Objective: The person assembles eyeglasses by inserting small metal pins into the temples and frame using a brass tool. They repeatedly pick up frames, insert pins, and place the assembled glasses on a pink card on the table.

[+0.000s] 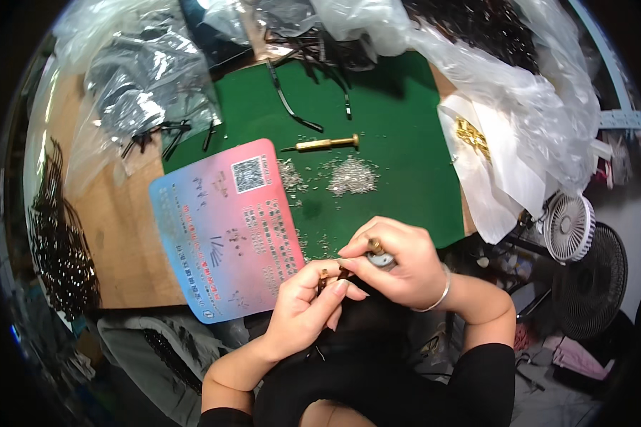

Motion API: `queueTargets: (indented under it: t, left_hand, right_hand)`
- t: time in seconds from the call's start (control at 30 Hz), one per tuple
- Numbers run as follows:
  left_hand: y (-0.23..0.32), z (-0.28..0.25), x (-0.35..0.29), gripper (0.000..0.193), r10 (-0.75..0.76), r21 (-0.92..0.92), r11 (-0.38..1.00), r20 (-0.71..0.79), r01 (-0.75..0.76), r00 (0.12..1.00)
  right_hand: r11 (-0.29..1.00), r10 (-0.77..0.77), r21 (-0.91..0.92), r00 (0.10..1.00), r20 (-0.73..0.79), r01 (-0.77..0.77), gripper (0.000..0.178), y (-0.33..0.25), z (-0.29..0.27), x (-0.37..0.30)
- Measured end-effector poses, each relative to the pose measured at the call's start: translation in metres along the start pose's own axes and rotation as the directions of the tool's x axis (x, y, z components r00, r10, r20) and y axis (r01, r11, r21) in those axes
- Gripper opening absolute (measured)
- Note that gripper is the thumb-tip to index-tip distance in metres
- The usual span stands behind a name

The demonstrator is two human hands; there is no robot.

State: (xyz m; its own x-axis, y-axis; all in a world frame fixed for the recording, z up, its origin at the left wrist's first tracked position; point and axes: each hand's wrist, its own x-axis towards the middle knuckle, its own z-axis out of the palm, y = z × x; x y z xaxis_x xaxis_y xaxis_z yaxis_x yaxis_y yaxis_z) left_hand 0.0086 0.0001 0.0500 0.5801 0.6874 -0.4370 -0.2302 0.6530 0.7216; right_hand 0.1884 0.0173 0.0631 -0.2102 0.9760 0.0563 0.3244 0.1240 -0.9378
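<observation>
Pinching a small, gold-glinting brown piece (323,280) in my left hand (299,306) while my right hand (407,262) grips a gold-ended tool (374,245)!

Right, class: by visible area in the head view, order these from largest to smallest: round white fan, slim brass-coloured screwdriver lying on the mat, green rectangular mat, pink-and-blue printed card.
1. Green rectangular mat, though partly covered
2. Pink-and-blue printed card
3. Round white fan
4. Slim brass-coloured screwdriver
</observation>
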Motion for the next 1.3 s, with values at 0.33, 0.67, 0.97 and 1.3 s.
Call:
queueTargets:
  t: [0.33, 0.67, 0.97, 1.3]
  left_hand:
    - [-0.001, -0.011, 0.000, 0.024, -0.011, -0.023, 1.000, 0.008, 0.012, 1.000]
    - [-0.006, -0.016, -0.001, 0.022, 0.305, 0.414, 0.835, 0.199, -0.362, 0.931]
    - [-0.009, -0.034, -0.001, 0.025, 0.125, 0.485, 0.874, -0.189, -0.018, 0.974]
    - [-0.016, -0.035, 0.020, 0.026, 0.390, 0.667, 0.719, -0.154, -0.195, 0.908]
  right_hand:
    - [0.999, -0.027, 0.047, 0.996, 0.089, 0.022, 0.007, 0.003, 0.001, 0.007]
    - [0.538, 0.395, 0.323, 0.572, 0.719, -0.778, 0.051, 0.024, -0.009, 0.010]
    - [0.894, 0.363, -0.366, 0.896, 0.256, -0.258, 0.035, 0.022, -0.015, -0.006]
    - [0.662, 0.045, -0.742, 0.983, 0.180, 0.106, 0.044, 0.037, 0.002, -0.002]
